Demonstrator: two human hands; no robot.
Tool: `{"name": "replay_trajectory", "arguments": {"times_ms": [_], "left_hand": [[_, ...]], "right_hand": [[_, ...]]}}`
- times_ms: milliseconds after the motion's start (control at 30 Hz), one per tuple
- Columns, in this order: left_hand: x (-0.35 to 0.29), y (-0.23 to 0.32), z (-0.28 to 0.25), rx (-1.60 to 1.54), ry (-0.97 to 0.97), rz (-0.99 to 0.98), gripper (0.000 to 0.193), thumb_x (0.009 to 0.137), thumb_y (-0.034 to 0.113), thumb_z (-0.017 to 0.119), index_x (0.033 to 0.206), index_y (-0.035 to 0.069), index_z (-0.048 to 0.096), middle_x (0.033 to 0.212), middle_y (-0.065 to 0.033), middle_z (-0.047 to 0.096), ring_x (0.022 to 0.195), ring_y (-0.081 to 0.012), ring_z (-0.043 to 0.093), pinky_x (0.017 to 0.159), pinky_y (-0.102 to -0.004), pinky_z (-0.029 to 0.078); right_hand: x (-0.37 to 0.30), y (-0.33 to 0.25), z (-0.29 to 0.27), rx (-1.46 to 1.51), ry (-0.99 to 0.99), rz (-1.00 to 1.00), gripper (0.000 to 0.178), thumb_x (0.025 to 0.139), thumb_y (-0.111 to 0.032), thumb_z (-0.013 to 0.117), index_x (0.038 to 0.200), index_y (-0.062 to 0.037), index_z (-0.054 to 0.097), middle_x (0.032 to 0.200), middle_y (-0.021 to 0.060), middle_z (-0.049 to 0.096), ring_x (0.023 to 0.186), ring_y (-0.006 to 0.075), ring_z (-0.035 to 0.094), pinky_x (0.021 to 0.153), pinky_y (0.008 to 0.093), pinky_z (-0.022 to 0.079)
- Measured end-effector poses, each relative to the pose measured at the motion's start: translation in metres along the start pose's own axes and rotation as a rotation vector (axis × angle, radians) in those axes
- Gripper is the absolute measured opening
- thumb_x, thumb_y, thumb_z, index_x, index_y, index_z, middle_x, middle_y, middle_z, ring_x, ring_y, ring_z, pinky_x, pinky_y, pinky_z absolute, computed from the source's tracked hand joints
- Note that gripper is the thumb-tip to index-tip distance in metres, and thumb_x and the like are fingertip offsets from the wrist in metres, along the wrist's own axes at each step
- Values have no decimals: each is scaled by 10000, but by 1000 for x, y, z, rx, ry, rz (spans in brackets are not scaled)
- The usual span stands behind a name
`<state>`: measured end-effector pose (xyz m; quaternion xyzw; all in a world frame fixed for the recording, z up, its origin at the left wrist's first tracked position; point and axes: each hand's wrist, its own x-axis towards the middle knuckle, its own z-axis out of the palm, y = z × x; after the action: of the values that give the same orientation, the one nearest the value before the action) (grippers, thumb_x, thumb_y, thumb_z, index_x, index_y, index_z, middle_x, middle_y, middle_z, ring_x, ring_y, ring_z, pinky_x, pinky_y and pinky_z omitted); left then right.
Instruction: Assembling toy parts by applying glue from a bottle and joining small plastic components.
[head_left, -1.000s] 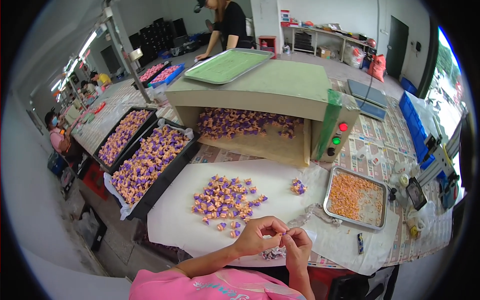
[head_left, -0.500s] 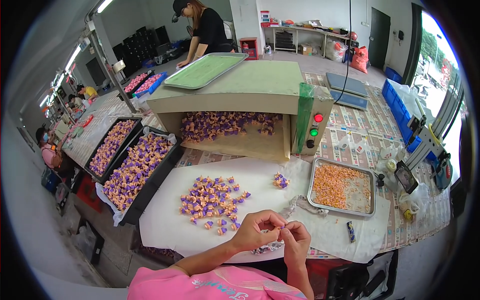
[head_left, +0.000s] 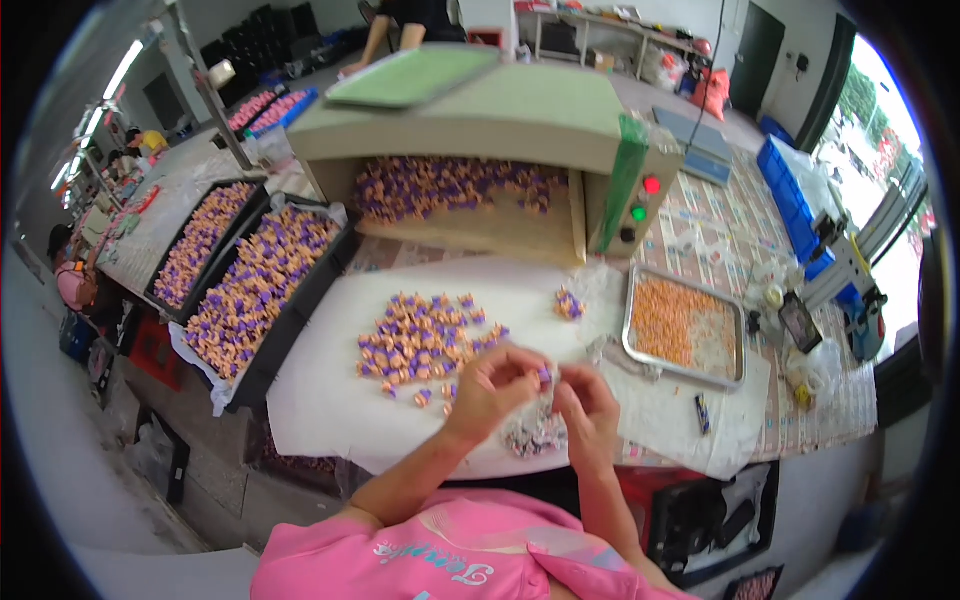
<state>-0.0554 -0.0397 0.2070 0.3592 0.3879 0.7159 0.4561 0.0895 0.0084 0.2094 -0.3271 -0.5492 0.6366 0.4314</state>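
In front of my chest both hands meet over the white sheet. My left hand pinches a small purple piece between thumb and fingertips. My right hand is closed beside it, its fingertips on a thin whitish strip, perhaps cloth, next to the piece. Below the hands lies a crumpled, speckled grey-white cloth. Left of them spreads a loose pile of small peach-and-purple figures. A little cluster of the same figures sits farther back.
A metal tray of small orange pieces stands right, with a small dark-blue packet nearer. Black crates full of figures are left. Behind is a beige box machine with figures inside. A phone is mounted at right.
My view has tilted, so the table sits higher in the picture. My hands have moved slightly apart, showing the purple piece and the whitish strip between them.
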Motion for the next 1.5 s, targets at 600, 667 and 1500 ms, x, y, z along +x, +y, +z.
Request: {"name": "replay_trajectory", "arguments": {"times_ms": [600, 667, 1500], "left_hand": [[-50, -45, 25, -152, 87, -233, 161, 939, 55, 542, 1093, 27, 579, 967, -76, 656, 786, -102, 650, 714, -256, 582], [-54, -47, 31, -127, 73, -229, 168, 935, 50, 548, 1098, 25, 578, 948, -70, 653, 781, -99, 650, 707, -253, 582], [-23, -145, -60, 1416, -139, 544, 238, 715, 16, 642, 951, 35, 625, 1032, -112, 605, 1040, -290, 549, 900, -401, 451]], "right_hand": [[-29, 35, -48, -42, -172, -196, 275, 900, -1, 618, 1174, 13, 602, 1013, 25, 544, 881, 63, 559, 757, 193, 453], [-34, 32, -55, 3, -182, -149, 235, 900, 5, 614, 1134, 19, 622, 1021, 42, 555, 905, 80, 566, 771, 201, 456], [-66, 117, -87, -161, -211, -2, 142, 892, -12, 627, 1029, 3, 665, 979, 24, 585, 848, 72, 557, 733, 204, 444]]}}
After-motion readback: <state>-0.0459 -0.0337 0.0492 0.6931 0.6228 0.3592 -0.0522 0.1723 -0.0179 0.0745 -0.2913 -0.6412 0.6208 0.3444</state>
